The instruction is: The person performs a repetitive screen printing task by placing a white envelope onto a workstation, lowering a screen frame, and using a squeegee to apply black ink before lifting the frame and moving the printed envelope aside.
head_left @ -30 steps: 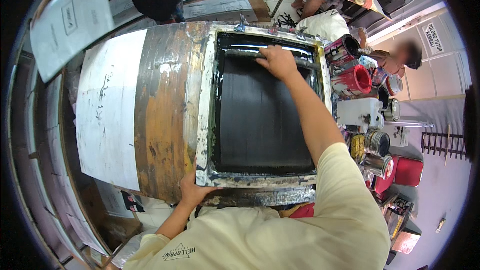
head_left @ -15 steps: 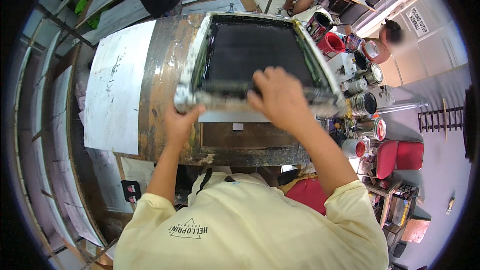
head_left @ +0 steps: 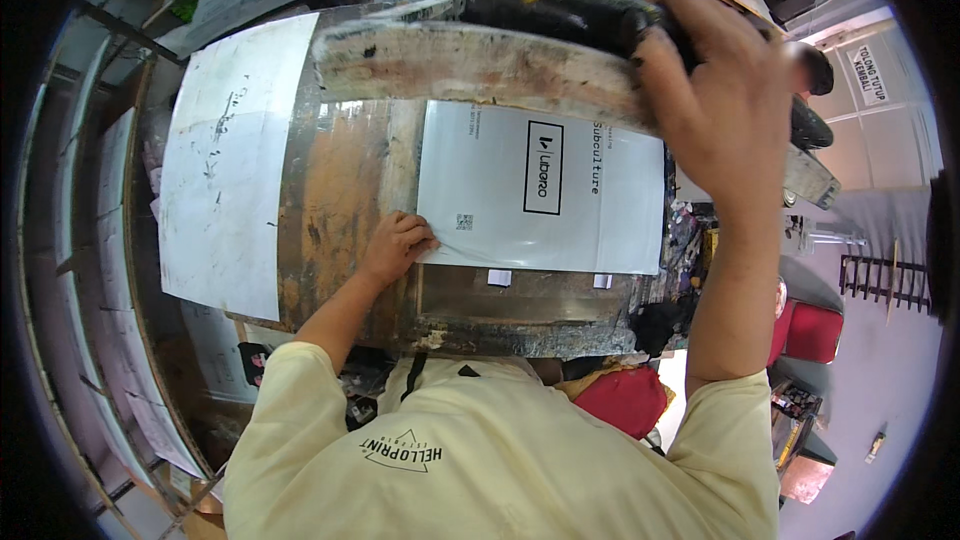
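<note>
A screen printing frame (head_left: 470, 70) with worn, ink-stained wooden sides is tilted up, its near edge raised above the table. My right hand (head_left: 715, 90) is closed over this raised edge near its right end, fingers around a black, ink-covered bar (head_left: 560, 10) just behind the wood. Whether that bar is a squeegee I cannot tell. Under the frame lies a glossy white plastic sheet (head_left: 560, 245) with black print and a small square code. My left hand (head_left: 400, 240) pinches the sheet's near left corner, fingers together. The sheet's far part is hidden by the frame.
The work table (head_left: 335, 180) is stained brown. A large white board (head_left: 225, 170) with black smudges lies at its left. Small white tabs (head_left: 499, 278) sit along the sheet's near edge. Drying racks (head_left: 130, 270) stand left, a red chair (head_left: 812, 330) right. Other people are beyond the table.
The frame's near edge has risen with my right hand, uncovering the printed white sheet. My left hand has left the frame's left corner and come down to the sheet's near left corner.
</note>
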{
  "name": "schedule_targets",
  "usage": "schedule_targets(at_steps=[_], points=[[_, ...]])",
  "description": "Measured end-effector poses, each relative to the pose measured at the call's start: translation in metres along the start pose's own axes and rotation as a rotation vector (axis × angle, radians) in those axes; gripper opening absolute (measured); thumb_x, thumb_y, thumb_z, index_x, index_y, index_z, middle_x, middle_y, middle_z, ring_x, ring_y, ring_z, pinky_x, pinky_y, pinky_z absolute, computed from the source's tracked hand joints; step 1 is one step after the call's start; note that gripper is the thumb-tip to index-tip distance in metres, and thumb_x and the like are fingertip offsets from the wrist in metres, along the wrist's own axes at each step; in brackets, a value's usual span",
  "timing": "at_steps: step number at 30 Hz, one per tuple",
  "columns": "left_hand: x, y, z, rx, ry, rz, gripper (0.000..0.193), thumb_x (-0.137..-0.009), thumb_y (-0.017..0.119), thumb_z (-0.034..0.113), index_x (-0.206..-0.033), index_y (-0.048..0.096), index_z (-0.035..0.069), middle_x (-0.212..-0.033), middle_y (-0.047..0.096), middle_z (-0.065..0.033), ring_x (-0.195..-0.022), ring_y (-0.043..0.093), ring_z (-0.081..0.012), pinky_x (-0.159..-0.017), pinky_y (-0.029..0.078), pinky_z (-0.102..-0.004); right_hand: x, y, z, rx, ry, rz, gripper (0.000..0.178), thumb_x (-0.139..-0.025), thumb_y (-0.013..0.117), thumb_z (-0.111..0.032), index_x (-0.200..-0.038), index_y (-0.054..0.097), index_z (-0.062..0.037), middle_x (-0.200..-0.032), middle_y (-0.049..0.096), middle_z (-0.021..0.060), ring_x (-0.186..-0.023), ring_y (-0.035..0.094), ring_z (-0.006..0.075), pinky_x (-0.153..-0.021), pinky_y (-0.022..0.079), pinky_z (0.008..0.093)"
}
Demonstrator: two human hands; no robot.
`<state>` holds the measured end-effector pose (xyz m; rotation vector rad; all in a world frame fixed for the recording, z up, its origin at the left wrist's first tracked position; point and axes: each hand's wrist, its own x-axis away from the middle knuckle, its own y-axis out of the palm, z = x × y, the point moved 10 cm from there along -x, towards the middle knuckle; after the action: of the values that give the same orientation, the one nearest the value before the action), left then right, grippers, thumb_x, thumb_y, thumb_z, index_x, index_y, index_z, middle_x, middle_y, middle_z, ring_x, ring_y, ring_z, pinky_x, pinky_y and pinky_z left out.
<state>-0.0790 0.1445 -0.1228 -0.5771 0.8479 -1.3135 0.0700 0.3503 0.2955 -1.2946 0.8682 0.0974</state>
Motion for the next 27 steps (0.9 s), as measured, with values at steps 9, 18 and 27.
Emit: schedule_targets(at_steps=[9,18,27], points=[[-0.103,-0.093,0.065,0.499,-0.218,0.012,0.018,-0.092,0.081,0.016,-0.088,0.073,0.0,-0.083,0.069,-0.0095,-0.071,0.068,-0.0194,-0.066,0.054,-0.0322,-0.016,0.003,0.012,-0.103,0.048,-0.016,0.042,-0.091,0.065,-0.038,-0.11,0.073,-0.0012,-0.097,0.072,0.0198,-0.095,0.069,0.0392,-0.091,0.05,0.0472],[-0.009,-0.087,-0.156,0.51,-0.714,-0.089,0.027,-0.08,0.074,0.006,-0.107,0.077,0.001,-0.094,0.073,-0.0054,-0.085,0.067,-0.0149,-0.076,0.054,-0.0288,0.006,0.0,-0.001,-0.044,0.059,0.01,0.04,-0.089,0.067,-0.042,-0.09,0.072,-0.0023,-0.085,0.07,0.0129,-0.089,0.069,0.0338,-0.088,0.046,0.0534],[-0.029,-0.229,-0.391,0.102,-0.526,-0.106,0.028,-0.073,0.062,-0.002,-0.096,0.077,0.002,-0.094,0.078,-0.0104,-0.089,0.072,-0.0213,-0.082,0.057,-0.0333,-0.02,0.003,0.007,-0.044,0.117,-0.164,0.04,-0.088,0.064,-0.03,-0.111,0.069,0.0024,-0.101,0.071,0.02,-0.093,0.066,0.0378,-0.093,0.047,0.0468]])
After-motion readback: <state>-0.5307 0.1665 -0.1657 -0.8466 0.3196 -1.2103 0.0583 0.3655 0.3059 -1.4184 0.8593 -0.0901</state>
